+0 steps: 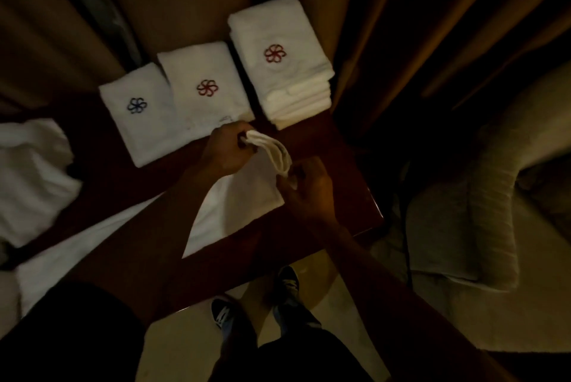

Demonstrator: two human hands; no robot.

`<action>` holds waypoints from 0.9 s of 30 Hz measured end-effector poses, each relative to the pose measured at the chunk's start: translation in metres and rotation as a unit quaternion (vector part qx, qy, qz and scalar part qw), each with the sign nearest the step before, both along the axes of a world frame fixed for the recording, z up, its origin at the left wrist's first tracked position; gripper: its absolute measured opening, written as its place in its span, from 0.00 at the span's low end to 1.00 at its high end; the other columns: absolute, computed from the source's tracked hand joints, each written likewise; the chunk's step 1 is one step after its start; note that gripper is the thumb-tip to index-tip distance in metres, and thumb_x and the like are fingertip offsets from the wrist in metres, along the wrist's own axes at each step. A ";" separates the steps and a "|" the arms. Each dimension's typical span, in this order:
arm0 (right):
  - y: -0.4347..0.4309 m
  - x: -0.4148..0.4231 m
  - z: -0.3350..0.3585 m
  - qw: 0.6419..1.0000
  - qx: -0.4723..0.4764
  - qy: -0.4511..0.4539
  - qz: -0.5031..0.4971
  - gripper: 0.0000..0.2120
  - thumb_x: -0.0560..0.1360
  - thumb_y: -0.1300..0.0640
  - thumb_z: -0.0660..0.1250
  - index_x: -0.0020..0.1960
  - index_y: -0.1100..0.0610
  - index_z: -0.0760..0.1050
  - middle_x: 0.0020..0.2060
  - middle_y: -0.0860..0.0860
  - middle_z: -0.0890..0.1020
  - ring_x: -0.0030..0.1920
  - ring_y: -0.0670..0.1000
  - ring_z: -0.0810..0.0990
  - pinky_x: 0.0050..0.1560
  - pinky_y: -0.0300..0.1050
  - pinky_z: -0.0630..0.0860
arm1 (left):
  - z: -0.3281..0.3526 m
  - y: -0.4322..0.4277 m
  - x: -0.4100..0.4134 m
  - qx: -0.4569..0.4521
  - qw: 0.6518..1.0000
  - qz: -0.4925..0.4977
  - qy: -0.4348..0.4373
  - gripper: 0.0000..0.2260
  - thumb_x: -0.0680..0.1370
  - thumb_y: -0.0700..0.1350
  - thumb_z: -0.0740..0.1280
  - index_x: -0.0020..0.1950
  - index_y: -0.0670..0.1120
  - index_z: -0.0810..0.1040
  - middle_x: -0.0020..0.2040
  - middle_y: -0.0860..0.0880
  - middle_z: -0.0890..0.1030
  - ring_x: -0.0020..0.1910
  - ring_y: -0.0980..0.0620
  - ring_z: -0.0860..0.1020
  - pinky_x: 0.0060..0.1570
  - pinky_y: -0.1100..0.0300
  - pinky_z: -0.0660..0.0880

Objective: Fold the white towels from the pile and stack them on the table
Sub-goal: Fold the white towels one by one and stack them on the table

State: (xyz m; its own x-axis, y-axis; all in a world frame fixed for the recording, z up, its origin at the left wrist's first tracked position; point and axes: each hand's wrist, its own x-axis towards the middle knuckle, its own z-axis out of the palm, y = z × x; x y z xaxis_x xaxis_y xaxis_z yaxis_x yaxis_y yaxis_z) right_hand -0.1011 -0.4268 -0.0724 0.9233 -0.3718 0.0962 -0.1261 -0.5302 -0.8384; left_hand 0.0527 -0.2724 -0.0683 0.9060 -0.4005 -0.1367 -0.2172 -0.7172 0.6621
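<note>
Currently a white towel (244, 196) is held mid-fold over the near edge of the bench (340, 171). One doubled edge is pinched up between both hands and the rest is draped down towards the person. The left hand (227, 148) has its grip closed on the far end of that edge, and the right hand (306, 187) has its grip closed on the near end. This towel is judged only part folded and not yet stacked.

Behind it, folded work is laid out on the bench: a tall stack (278, 72) with a red emblem at the right, a red-emblem towel (200, 72) just beside it, and a blue-emblem towel (136, 128) touching that one. How many layers are in these two cannot be told.

An unfolded pile (34, 177) is seen at the left, so more folding is judged to be left. Curtains (401, 26) hang behind the bench.
</note>
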 end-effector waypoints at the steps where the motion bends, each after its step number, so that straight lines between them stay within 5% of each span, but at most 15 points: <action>1: 0.010 0.001 0.002 1.000 -0.011 -0.013 0.025 0.10 0.70 0.57 0.76 0.42 0.58 0.74 0.42 0.50 0.75 0.41 0.49 0.76 0.37 0.38 0.70 | 0.005 0.017 -0.001 0.002 1.000 -0.001 -0.004 0.09 0.73 0.42 0.73 0.53 0.49 0.83 0.51 0.49 0.84 0.50 0.53 0.80 0.50 0.65 0.70; 10: 0.108 0.001 -0.009 0.972 -0.129 -0.035 0.192 0.09 0.70 0.57 0.75 0.46 0.58 0.78 0.47 0.52 0.80 0.52 0.54 0.79 0.48 0.46 0.78 | 0.017 0.138 -0.032 0.082 0.996 0.009 -0.042 0.14 0.74 0.47 0.67 0.59 0.50 0.83 0.56 0.45 0.82 0.55 0.44 0.80 0.54 0.53 0.76; 17: 0.133 -0.008 -0.023 0.969 -0.150 0.006 0.198 0.09 0.71 0.58 0.74 0.48 0.56 0.77 0.47 0.50 0.80 0.50 0.52 0.78 0.46 0.47 0.78 | -0.014 0.165 -0.049 0.085 0.994 0.031 -0.054 0.15 0.75 0.47 0.68 0.61 0.54 0.81 0.60 0.47 0.81 0.57 0.43 0.80 0.55 0.47 0.78; 22: 0.115 -0.003 -0.017 0.985 -0.121 0.012 0.121 0.08 0.72 0.57 0.73 0.46 0.56 0.75 0.41 0.48 0.78 0.43 0.50 0.77 0.43 0.45 0.75 | -0.024 0.137 -0.039 0.037 0.997 0.024 -0.056 0.12 0.75 0.50 0.67 0.58 0.54 0.82 0.56 0.48 0.82 0.54 0.46 0.80 0.53 0.48 0.78; 27: 0.071 0.011 -0.003 0.998 -0.014 0.028 -0.057 0.08 0.76 0.54 0.70 0.42 0.53 0.72 0.35 0.47 0.77 0.36 0.47 0.77 0.36 0.43 0.73 | -0.027 0.087 -0.021 -0.016 0.997 0.024 -0.069 0.14 0.75 0.54 0.67 0.58 0.51 0.80 0.53 0.49 0.83 0.52 0.48 0.80 0.53 0.52 0.77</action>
State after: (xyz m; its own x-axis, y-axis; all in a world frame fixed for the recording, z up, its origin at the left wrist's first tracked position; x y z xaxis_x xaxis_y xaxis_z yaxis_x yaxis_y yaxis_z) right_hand -0.0904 -0.3553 -0.0756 0.8790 -0.4734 0.0575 -0.2335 -0.5323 -0.8137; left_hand 0.0315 -0.1851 -0.0950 0.9336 -0.3583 0.0029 -0.2740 -0.7085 0.6503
